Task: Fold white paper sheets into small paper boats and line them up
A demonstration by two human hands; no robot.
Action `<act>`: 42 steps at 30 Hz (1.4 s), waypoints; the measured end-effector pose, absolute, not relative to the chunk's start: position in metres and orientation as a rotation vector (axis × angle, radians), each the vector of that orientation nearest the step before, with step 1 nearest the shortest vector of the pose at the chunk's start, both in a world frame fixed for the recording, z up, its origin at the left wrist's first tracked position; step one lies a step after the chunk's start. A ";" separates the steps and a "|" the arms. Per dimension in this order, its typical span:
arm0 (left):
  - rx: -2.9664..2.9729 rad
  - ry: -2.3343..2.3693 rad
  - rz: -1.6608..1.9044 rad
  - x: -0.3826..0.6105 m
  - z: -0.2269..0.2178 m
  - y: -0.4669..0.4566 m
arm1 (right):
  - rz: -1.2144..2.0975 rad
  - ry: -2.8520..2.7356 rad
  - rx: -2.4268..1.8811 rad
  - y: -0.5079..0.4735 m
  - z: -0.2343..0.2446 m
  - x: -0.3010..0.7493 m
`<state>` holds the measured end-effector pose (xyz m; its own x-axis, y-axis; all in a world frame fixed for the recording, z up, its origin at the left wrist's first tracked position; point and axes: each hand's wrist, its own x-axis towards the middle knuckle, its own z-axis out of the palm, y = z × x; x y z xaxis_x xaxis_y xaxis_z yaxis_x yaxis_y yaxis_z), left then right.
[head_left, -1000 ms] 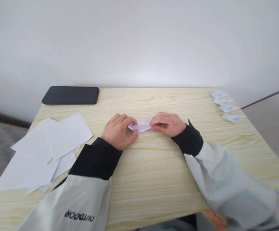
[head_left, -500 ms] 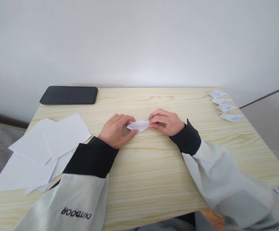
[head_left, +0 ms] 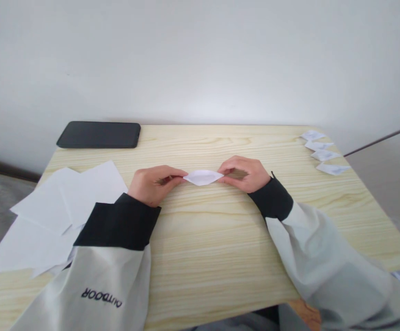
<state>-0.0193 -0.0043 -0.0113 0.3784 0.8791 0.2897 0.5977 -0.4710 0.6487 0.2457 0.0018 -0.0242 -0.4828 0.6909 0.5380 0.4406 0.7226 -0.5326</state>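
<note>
A small folded paper boat [head_left: 203, 177], white and pointed at both ends, is held over the middle of the table. My left hand [head_left: 154, 182] pinches its left tip between thumb and fingers. At the opposite tip, my right hand [head_left: 244, 173] has the paper pinched the same way. The boat's hollow faces up toward me. Both hands are closed on the paper, and part of each tip is hidden by the fingertips.
Several similar folded paper boats [head_left: 332, 168] lie in a column at the table's right edge. Loose white paper sheets [head_left: 41, 241] overlap at the left, partly under my left sleeve. A black phone [head_left: 99, 134] lies at the back left of the wooden table [head_left: 213, 257], near the wall.
My left hand has slid left from the boat's side to its left tip. My right hand has shifted slightly right. The boat now looks wider and more fully shown.
</note>
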 end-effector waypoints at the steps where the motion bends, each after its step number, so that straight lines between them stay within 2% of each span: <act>1: 2.199 1.277 0.869 -0.019 -0.011 -0.005 | 0.416 -2.147 -0.845 0.002 -0.024 0.247; 11: 2.182 1.149 0.965 -0.019 -0.017 -0.001 | 0.341 -2.109 -0.858 -0.005 -0.021 0.240; 27: 2.361 1.221 0.902 -0.017 -0.009 -0.004 | 0.257 -2.218 -0.834 -0.003 -0.017 0.237; 42: 2.304 1.329 0.818 -0.019 -0.015 -0.002 | 0.455 -2.053 -1.032 0.001 -0.026 0.249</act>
